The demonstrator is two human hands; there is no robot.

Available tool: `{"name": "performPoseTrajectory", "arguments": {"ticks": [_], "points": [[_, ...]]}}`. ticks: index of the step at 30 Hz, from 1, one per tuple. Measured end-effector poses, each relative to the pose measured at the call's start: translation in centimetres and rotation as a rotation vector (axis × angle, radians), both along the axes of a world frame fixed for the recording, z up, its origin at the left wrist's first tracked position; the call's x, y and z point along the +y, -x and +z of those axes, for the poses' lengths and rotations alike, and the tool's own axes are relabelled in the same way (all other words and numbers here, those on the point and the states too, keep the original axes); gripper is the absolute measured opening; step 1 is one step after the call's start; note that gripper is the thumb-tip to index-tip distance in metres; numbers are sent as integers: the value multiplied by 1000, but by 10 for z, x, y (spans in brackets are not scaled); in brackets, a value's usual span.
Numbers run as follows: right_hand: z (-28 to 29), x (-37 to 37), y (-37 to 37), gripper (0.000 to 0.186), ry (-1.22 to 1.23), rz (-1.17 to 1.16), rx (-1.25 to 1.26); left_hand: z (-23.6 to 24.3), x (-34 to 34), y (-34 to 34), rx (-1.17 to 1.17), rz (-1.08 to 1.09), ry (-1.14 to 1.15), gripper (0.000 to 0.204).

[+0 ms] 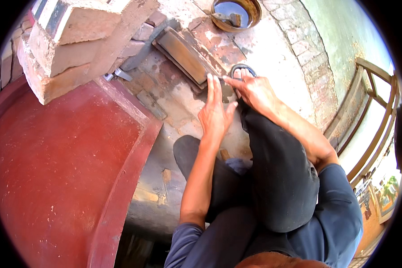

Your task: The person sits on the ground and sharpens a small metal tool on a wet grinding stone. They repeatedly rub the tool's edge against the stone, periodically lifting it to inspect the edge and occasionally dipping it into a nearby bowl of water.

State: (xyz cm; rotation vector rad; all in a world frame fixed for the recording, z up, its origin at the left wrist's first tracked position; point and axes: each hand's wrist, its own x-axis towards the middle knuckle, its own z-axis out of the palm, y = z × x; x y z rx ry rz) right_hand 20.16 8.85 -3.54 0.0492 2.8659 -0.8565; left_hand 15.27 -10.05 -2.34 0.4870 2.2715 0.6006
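A wet, brown rectangular sharpening stone (178, 50) lies slantwise on the brick ground in front of me. My left hand (213, 111) is at its near right end, fingers stretched straight with the tips at the stone's edge and the thumb apart. Just right of it, my right hand (253, 91) is closed, its index finger pointing toward the left fingertips. A thin dark piece (225, 79) shows at the right fingers; its kind is too small to make out. My sandalled foot (241, 73) is beside the right hand.
A round basin (236, 13) of water with a brush-like thing in it stands beyond the stone. Left are a brick pillar (76, 49) and a raised red slab (67, 165). A wooden chair-like frame (375, 129) stands at the right, by a pale green wall (344, 31).
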Motion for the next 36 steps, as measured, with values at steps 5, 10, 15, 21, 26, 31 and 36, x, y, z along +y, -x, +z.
{"name": "performPoseTrajectory", "arguments": {"ticks": [5, 10, 15, 21, 26, 31, 36], "points": [[10, -3, 33, 55, 75, -66, -113, -15, 4, 25, 107, 70, -55, 104], [-5, 1, -4, 56, -45, 15, 22, -2, 1, -2, 1, 41, -37, 109], [7, -5, 38, 50, 79, -60, -56, -22, 0, 14, 119, 61, -62, 107], [-3, -2, 5, 54, -37, -14, 9, -5, 1, 4, 46, 32, -26, 112], [3, -7, 35, 51, 74, -35, -101, -19, 1, 24, 137, 66, -35, 109], [5, 2, 5, 53, -33, 0, -31, -9, -1, -4, 37, 25, -40, 113], [6, -5, 27, 53, 38, -47, -74, -16, 4, 19, 105, 67, -27, 106]]}}
